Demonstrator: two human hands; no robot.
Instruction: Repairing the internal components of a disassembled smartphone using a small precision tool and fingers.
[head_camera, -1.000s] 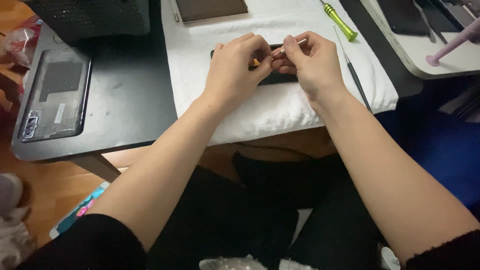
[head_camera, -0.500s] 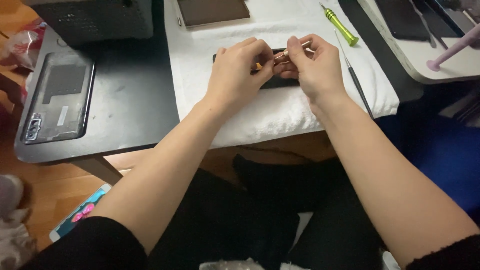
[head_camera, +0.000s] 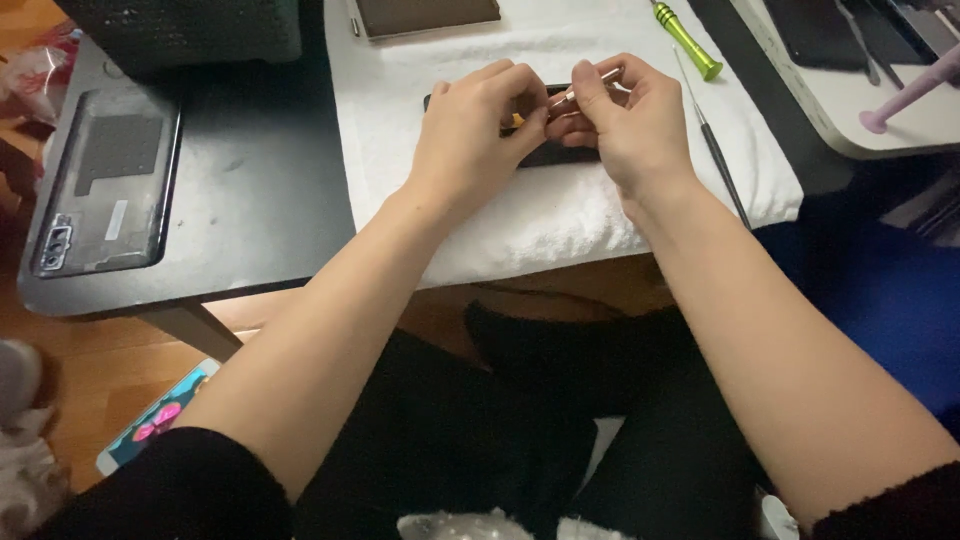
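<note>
Hands barely shifted, dark phone (head_camera: 560, 152) mostly hidden (tool tip unclear)

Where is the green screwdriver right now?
In the head view, the green screwdriver lies on the white towel near the top, just up and to the right of the right hand.

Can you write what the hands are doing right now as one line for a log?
left hand: pinching a small orange bit | right hand: holding thin metal tool | under hands: dark phone on white towel
</note>
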